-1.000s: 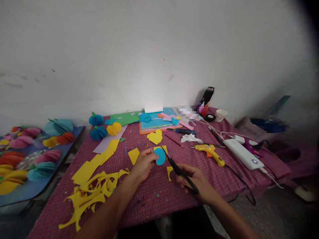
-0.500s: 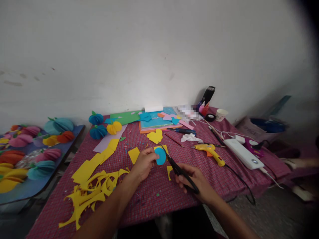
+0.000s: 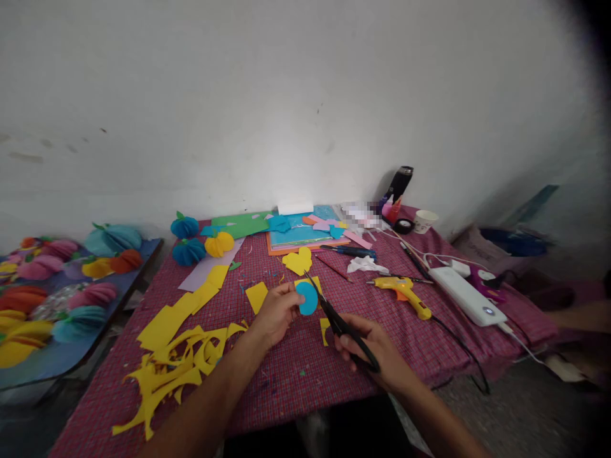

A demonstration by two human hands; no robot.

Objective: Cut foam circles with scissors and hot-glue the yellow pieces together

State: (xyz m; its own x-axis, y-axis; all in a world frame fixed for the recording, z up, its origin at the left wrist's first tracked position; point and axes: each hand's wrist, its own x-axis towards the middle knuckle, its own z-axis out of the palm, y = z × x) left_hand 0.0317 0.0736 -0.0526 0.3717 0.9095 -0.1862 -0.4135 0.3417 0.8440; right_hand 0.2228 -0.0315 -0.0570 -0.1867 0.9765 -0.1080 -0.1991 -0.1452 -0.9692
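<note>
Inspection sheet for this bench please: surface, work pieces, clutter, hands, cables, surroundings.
Surface: checked cloth, small paper bits scattered on it.
Work pieces: blue disc, scissors.
Clutter: yellow offcuts heaped near left; crumpled tissue beyond glue gun.
Hands: left hand pinches disc; right hand holds scissors, blades at the disc.
Cables: black cord loops past the front edge; white cable leaves white power unit.
Surroundings: paper ornaments on blue side table; wall behind.
</note>
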